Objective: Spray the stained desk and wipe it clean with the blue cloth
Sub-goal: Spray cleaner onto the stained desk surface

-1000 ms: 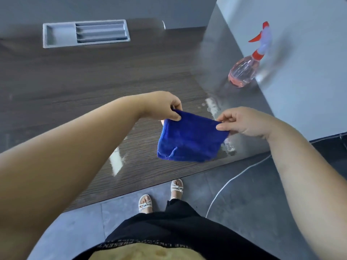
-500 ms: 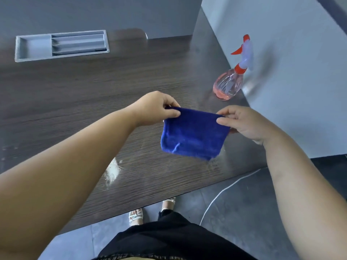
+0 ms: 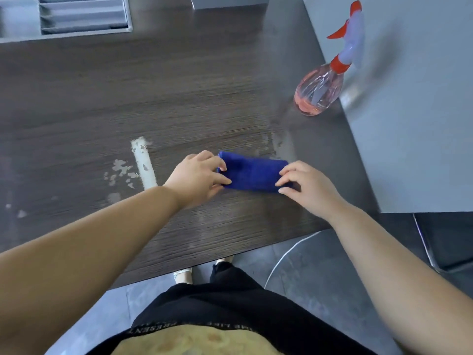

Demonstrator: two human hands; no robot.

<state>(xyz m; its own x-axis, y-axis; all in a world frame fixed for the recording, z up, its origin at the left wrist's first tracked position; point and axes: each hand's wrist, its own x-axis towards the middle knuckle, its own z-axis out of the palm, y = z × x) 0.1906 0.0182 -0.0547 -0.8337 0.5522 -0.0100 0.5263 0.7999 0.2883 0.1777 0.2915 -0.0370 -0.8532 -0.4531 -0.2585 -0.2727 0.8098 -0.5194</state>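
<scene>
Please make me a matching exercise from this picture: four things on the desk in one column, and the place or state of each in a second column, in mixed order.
Column one
1 blue cloth
2 spray bottle
3 grey tray
4 pale streak

Column two
A at the far left of the desk
B upright by the grey partition
C folded, gripped at both ends
D left of the cloth

Pairs: 1-C, 2-B, 3-A, 4-D
</scene>
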